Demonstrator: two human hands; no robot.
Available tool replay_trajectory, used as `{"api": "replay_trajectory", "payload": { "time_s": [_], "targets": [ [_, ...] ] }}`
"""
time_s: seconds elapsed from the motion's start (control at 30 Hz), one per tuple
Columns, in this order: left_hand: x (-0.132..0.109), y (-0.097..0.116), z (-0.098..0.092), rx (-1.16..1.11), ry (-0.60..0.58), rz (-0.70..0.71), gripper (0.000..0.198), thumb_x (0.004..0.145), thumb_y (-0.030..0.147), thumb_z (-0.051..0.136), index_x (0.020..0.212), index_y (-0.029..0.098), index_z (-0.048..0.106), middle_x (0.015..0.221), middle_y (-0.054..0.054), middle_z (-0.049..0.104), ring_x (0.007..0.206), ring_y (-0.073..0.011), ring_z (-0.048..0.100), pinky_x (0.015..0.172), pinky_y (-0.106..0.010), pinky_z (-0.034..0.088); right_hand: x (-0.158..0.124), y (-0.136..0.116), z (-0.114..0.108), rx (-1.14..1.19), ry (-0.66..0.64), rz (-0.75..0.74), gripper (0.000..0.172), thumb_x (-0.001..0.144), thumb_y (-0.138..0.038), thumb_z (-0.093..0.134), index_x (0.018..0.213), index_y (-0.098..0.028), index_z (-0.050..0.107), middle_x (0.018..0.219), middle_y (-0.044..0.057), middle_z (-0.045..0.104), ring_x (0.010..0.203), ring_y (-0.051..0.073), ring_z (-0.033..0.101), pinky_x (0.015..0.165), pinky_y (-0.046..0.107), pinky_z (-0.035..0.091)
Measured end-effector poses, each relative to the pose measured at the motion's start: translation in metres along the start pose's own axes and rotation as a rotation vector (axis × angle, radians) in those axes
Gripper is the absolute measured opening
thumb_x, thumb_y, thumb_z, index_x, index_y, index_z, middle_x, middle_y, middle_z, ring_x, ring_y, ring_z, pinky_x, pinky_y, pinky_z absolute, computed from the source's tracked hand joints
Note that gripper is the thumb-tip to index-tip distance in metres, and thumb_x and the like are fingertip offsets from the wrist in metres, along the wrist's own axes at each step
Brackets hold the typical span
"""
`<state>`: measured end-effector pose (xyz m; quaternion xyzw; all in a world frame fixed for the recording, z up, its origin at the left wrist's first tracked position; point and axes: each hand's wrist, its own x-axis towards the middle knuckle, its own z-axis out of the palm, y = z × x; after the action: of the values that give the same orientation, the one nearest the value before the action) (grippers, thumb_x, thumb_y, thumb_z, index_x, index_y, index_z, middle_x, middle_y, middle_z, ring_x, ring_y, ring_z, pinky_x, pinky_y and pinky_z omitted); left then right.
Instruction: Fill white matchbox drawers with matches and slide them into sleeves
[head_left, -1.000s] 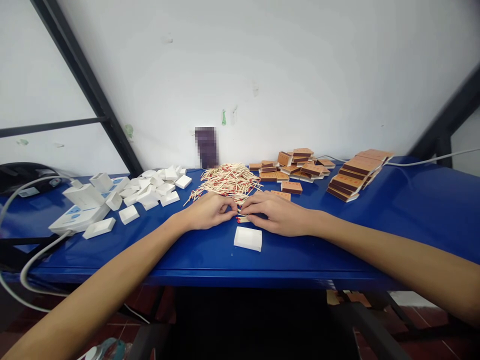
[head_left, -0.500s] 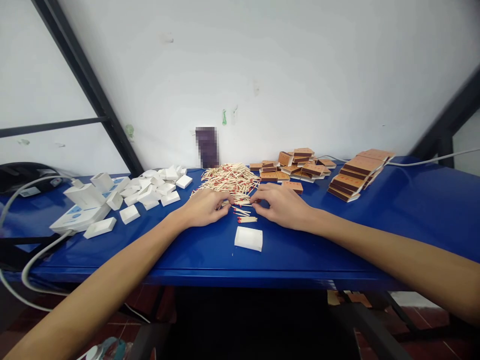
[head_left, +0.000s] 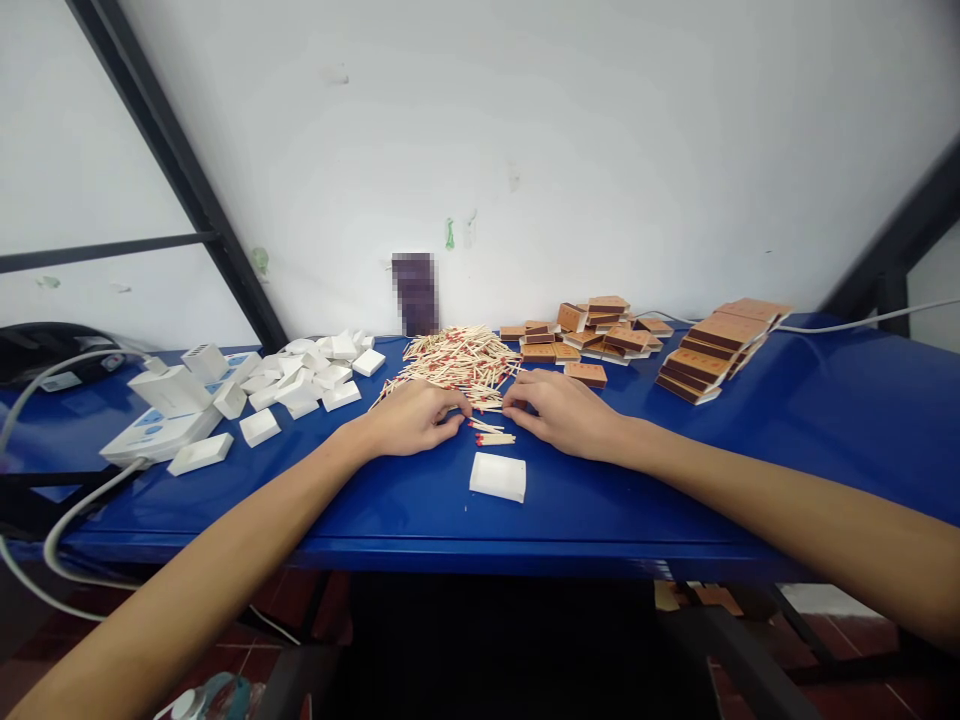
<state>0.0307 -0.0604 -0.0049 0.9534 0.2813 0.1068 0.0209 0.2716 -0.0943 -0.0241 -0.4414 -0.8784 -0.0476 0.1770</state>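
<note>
My left hand [head_left: 420, 418] rests at the near left edge of a heap of red-tipped matches [head_left: 461, 352], its thumb and forefinger closed on match ends. Facing it from the right, my right hand [head_left: 562, 412] has its fingertips curled in at the other ends of matches by the heap's front. The exact number between the fingers is hidden. A few loose matches [head_left: 496, 439] lie just in front of the fingertips. Closer to the table edge sits a white matchbox tray [head_left: 498, 476], open side up.
White matchbox trays [head_left: 315, 370] are piled at left, beside a white power strip [head_left: 161, 430] with plugs and cables. Brown matchbox covers [head_left: 600, 335] lie scattered behind my right hand. More are in a leaning stack [head_left: 712, 345] farther right. The blue table [head_left: 600, 520] meets a white wall.
My left hand has shifted slightly right, its fingertips nearer those of my right hand. My right hand has barely moved. The tray and the loose matches in front stay in place.
</note>
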Motion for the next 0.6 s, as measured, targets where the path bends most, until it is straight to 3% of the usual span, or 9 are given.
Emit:
{"api": "replay_trajectory", "payload": {
  "time_s": [0.3,0.6],
  "targets": [
    [-0.0009,0.0017,0.0003,-0.031,-0.003,0.016,0.023,0.089,0.026,0.052,0.1,0.02,0.071,0.059,0.003,0.056,0.055,-0.0109,0.05,0.057,-0.024,0.031,0.0012,-0.0012,-0.0007,0.03,0.004,-0.01,0.015,0.092,-0.019,0.053,0.084,-0.017,0.065,0.086,0.006,0.066,0.08,0.019,0.056,0.068,0.029,0.034],
    [-0.0001,0.0054,-0.0032,0.005,0.021,-0.058,0.025,0.089,0.032,0.053,0.106,0.021,0.068,0.058,0.004,0.053,0.055,-0.012,0.049,0.058,-0.025,0.03,-0.0008,-0.0053,0.0003,0.172,-0.006,-0.018,0.021,0.091,-0.021,0.052,0.074,-0.018,0.064,0.06,-0.003,0.057,0.055,0.011,0.044,0.071,0.029,0.031]
  ]
}}
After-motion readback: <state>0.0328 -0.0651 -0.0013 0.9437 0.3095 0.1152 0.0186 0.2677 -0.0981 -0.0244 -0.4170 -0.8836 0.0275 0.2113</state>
